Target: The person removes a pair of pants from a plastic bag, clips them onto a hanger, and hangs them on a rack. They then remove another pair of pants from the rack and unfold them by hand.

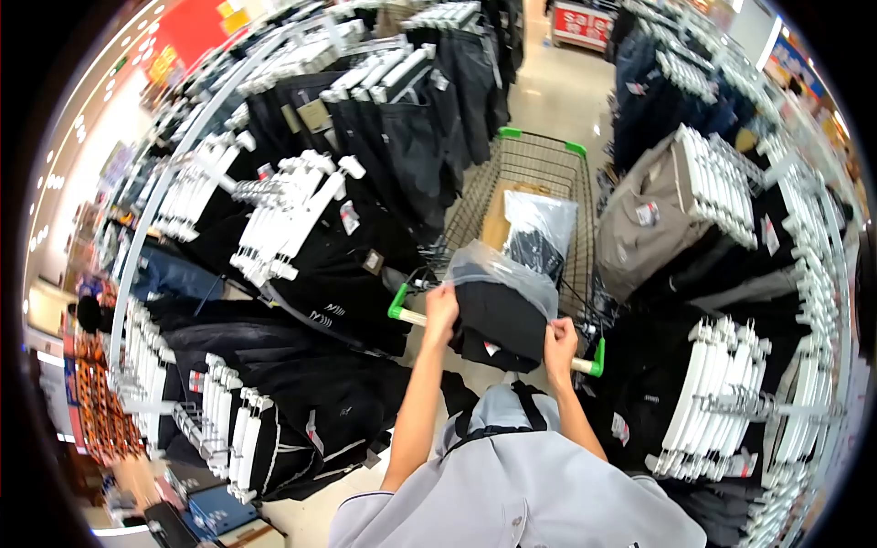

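Left hand (442,313) closed on the left edge of a bagged black garment (504,318), right hand (559,347) closed on its right edge — folded cloth slung between the two, clear plastic loose over its upper part, a small red-and-white tag (491,348) low on the black. Garment sits at the near edge of a wire cart (544,163), in front of the cart's handle (413,317), whose green ends show to either side. Inside the cart, just beyond the plastic, a second packet (541,215), pale above and dark below, lies toward the right; a brown flat piece (498,215) shows at its left. Green caps mark the cart's far corners. Farther out, dark trousers (416,137) on white hangers at left; grey-beige trousers (642,215) right; red sale sign (583,26) beyond.
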A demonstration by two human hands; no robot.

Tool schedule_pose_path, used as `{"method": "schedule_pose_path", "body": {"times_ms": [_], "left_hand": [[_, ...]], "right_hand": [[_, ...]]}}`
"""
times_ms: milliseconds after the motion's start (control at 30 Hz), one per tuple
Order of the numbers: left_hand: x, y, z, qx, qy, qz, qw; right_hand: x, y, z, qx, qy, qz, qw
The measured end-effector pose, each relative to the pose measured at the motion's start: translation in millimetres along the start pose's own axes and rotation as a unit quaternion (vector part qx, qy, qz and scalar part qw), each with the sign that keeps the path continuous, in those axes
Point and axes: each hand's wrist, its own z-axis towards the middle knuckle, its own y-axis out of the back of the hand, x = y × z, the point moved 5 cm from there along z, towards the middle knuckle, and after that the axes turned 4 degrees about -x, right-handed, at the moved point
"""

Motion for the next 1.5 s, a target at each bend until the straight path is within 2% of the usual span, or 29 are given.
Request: {"method": "schedule_pose_path", "body": {"times_ms": [67,100,167,200,333,367,400,433,500,533,567,633,667,733,767,833,867,900,967,1000,1133,1167,1267,1333,1367,1500], "left_hand": [[-31,6,4,0.046,-0.12,0.236,0.963],[-38,5,6,0.055,-0.198,0.342,0.917],[-43,5,-2,0.055,-0.193,0.389,0.899],[-52,4,-12,0.074,-0.165,0.401,0.898],[-23,7,-13,0.114,-0.108,0.41,0.898],[-14,8,-14,0.14,-0.069,0.318,0.935],[-7,9,-15,0.164,-0.029,0.221,0.961],[-1,9,-16,0.162,-0.029,0.224,0.961],[6,8,-24,0.127,-0.095,0.2,0.967],[10,8,-29,0.108,-0.099,0.195,0.97],[12,7,-33,0.1,-0.156,0.217,0.958],[16,9,-43,0.103,-0.103,0.194,0.97],[12,11,-47,0.101,-0.101,0.194,0.97],[15,11,-53,0.134,0.031,0.147,0.979],[7,12,-51,0.131,0.031,0.146,0.98],[-3,13,-45,0.158,0.078,0.116,0.977],[-14,12,-44,0.171,0.064,0.109,0.977],[-22,11,-42,0.168,0.06,0.109,0.978],[-32,7,-40,0.169,0.029,0.191,0.966],[-36,5,-39,0.181,0.016,0.184,0.966],[-75,2,-54,0.198,0.033,0.186,0.962],[-76,4,-49,0.204,0.035,0.164,0.965],[-89,0,-46,0.213,0.029,0.159,0.963],[-109,5,-57,0.177,0.019,0.135,0.975],[-113,8,-55,0.191,-0.016,0.21,0.959],[-117,15,-55,0.161,-0.025,0.234,0.959]], "right_hand": [[14,8,9,-0.017,0.007,0.009,1.0],[16,11,12,-0.023,0.005,0.011,1.0],[26,17,15,0.018,-0.156,-0.008,0.988],[32,15,18,-0.002,-0.128,-0.007,0.992],[41,20,23,0.011,-0.102,0.038,0.994],[31,22,24,0.01,-0.106,0.039,0.994],[31,22,26,0.0,-0.038,-0.027,0.999],[32,21,27,-0.008,0.032,-0.091,0.995],[24,21,21,0.021,0.008,-0.103,0.994],[23,20,17,0.018,-0.008,-0.096,0.995],[22,21,15,0.013,-0.023,-0.089,0.996],[9,21,13,0.03,-0.032,-0.097,0.994],[-11,18,14,0.029,-0.081,-0.058,0.995],[-25,16,16,0.058,-0.197,0.059,0.977],[-29,17,22,0.058,-0.226,0.099,0.967],[23,25,21,0.096,-0.299,0.145,0.938],[45,28,24,0.093,-0.309,0.125,0.938],[50,29,30,0.093,-0.286,0.122,0.946],[19,30,50,0.089,-0.157,0.085,0.98],[43,36,49,0.083,-0.173,0.024,0.981],[100,42,47,0.118,-0.162,0.059,0.978],[101,43,51,0.131,-0.162,0.087,0.974],[96,44,63,0.108,-0.147,0.057,0.982],[127,47,59,0.104,-0.114,0.056,0.986],[138,46,57,0.108,-0.104,0.039,0.988],[143,42,62,0.114,-0.095,0.047,0.988]]}}
